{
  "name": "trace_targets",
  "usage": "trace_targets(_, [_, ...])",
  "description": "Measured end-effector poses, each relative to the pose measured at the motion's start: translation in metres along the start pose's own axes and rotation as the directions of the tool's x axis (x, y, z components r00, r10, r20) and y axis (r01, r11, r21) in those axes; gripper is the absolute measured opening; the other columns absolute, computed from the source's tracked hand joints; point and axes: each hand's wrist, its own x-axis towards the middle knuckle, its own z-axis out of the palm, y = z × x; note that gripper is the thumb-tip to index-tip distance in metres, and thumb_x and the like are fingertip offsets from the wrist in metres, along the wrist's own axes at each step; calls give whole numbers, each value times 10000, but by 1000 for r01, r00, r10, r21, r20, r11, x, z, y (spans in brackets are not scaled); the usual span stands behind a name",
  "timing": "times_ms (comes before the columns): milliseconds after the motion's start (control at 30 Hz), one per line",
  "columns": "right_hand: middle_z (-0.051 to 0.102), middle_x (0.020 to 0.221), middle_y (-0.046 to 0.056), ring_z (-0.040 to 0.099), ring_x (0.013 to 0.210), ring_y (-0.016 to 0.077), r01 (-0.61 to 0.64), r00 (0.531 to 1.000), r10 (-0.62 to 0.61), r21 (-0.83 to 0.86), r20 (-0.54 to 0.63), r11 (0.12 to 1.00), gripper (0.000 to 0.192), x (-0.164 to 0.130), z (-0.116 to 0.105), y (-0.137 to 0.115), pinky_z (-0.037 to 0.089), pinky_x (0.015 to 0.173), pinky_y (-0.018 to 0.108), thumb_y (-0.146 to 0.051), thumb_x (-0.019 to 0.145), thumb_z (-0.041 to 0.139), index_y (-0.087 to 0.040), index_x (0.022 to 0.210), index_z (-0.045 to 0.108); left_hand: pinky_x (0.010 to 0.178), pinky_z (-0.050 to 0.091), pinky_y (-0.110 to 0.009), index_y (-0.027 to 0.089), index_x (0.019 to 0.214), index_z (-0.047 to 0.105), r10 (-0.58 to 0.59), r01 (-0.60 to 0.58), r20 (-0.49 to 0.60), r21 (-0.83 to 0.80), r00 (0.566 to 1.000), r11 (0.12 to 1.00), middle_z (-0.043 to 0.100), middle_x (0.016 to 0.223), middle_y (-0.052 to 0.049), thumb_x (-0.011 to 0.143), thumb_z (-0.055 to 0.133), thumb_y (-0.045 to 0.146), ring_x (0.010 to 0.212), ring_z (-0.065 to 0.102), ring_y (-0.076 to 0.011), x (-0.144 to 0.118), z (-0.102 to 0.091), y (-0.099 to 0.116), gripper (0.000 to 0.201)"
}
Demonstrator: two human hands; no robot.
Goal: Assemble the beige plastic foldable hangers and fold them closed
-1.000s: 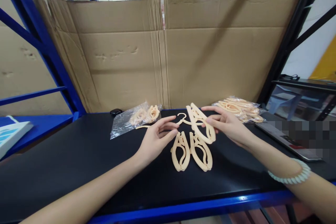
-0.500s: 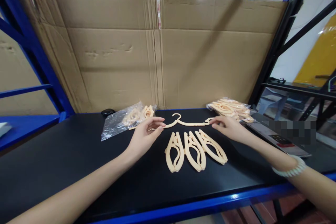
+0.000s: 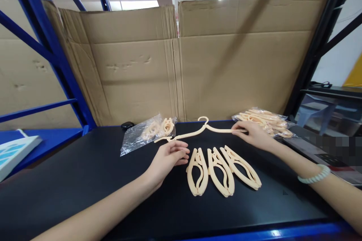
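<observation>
Our right hand [image 3: 253, 135] pinches the right end of an unfolded peach hanger [image 3: 202, 131] between thumb and fingers, while our left hand [image 3: 169, 157] lies on the black shelf top [image 3: 85, 180] with its fingers loosely curled, holding nothing; whether its fingertips touch the hanger's left end we cannot tell, though that end sits just beyond them. The hanger stretches between our two hands, its long axis running left to right across the shelf, its left tip slightly nearer us than the right, and its small hook pointing away from us toward the cardboard sheet [image 3: 226, 67]. Just in front of the hanger, between our hands, three folded hangers [image 3: 222, 169] lie side by side, their long axes running roughly toward us and fanning a little rightward. A clear bag of hanger parts [image 3: 147, 133] lies beyond our left hand, and a fuller bag [image 3: 266, 120] sits just past our right.
</observation>
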Motion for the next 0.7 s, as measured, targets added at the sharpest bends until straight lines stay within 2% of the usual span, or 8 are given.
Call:
trace_targets(200, [699, 816, 52, 637, 773, 229, -9, 952, -24, -104, -304, 995, 139, -3, -26, 0, 475, 701, 357, -331, 843, 555, -229, 790, 633, 856, 559, -309, 106, 1024, 628, -116, 98, -62, -237, 991, 967, 667, 1085, -158, 756, 693, 124, 944, 672, -218, -3, -1, 3, 277])
trace_targets(267, [696, 817, 56, 635, 781, 231, -4, 932, -40, -121, -359, 993, 122, -4, -27, -5, 473, 706, 358, -319, 844, 561, -231, 791, 628, 876, 558, -337, 103, 1043, 602, -124, 100, -68, -287, 990, 953, 642, 1142, -178, 762, 696, 136, 974, 670, -245, -3, -1, 4, 298])
trace_targets(333, [689, 807, 56, 629, 773, 226, 17, 924, -66, -133, -376, 991, 109, -5, -25, -12, 468, 700, 356, -302, 849, 565, -229, 794, 623, 882, 560, -355, 108, 1042, 584, -78, 54, -76, -279, 994, 959, 610, 1195, -183, 789, 677, 175, 988, 665, -254, -3, -2, 6, 278])
trace_targets(433, [670, 760, 40, 608, 713, 202, 82, 934, -116, -114, -337, 990, 102, -7, -17, -26, 462, 671, 345, -291, 862, 565, -222, 810, 620, 834, 575, -347, 155, 1154, 523, 64, -76, -86, -147, 994, 986, 557, 1265, -147, 819, 643, 224, 971, 662, -223, -4, -3, 10, 363])
trace_targets(500, [661, 749, 31, 595, 694, 185, 134, 941, -152, -78, -301, 988, 90, -9, -10, -36, 461, 660, 333, -276, 871, 566, -215, 832, 619, 725, 586, -307, 203, 1264, 447, 147, -146, -25, 21, 989, 989, 543, 1260, -120, 799, 659, 240, 862, 673, -179, -5, -4, 12, 512])
trace_targets(567, [661, 770, 32, 591, 719, 179, 170, 943, -177, -47, -282, 984, 75, -11, -3, -44, 463, 671, 324, -249, 883, 558, -206, 856, 614, 559, 544, -240, 211, 1287, 437, 165, -183, 102, 210, 981, 960, 556, 1196, -104, 774, 678, 270, 680, 652, -118, -5, -6, 11, 569])
trace_targets(633, [669, 815, 41, 586, 777, 184, 199, 937, -210, -68, -280, 978, 72, -12, 2, -50, 464, 716, 331, -224, 896, 545, -201, 875, 610, 445, 456, -196, 183, 1237, 488, 140, -203, 200, 339, 970, 919, 575, 1107, -85, 770, 673, 308, 529, 581, -61, -5, -6, 9, 518])
trace_targets(700, [684, 879, 48, 576, 819, 195, 227, 922, -267, -167, -280, 960, 77, -13, 4, -51, 452, 765, 353, -215, 902, 539, -201, 894, 614, 410, 400, -178, 169, 1185, 518, 143, -213, 210, 364, 967, 907, 583, 1034, -58, 771, 666, 330, 479, 539, -36, -4, -6, 8, 468])
